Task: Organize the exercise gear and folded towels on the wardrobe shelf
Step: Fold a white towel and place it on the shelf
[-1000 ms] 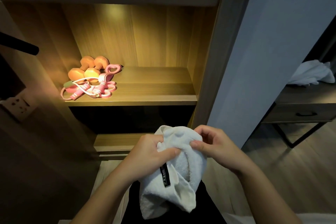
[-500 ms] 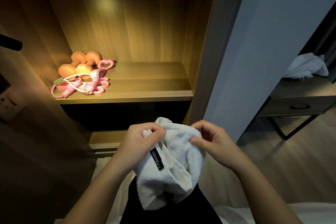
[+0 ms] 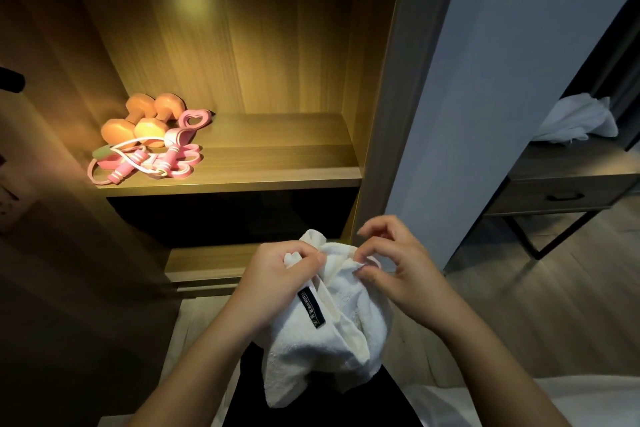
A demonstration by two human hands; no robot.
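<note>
Towel being worked open at its top edge

Hands are shifting their hold on the white towel (image 3: pixel 329 319): half a second ago the right hand (image 3: pixel 398 267) was pinching the cloth flat against its top, and now its fingers are lifting and spreading, with only the thumb and one or two fingertips touching the hem. That is suggesting the fold is not finished yet, so the towel is not ready for the wardrobe shelf (image 3: pixel 277 163). The left hand (image 3: pixel 280 274) is curling closed around a bunched corner, with the black label (image 3: pixel 311 307) hanging just below its knuckles. The towel is drooping in front of the person's lap, well below the lit shelf. On that shelf the orange dumbbells (image 3: pixel 142 118) and what seems to be a pink jump rope and resistance band (image 3: pixel 152 156) are lying tangled at the left, leaving the right side bare. Another white cloth (image 3: pixel 578 121) is sitting on the side counter (image 3: pixel 571 163).
</note>
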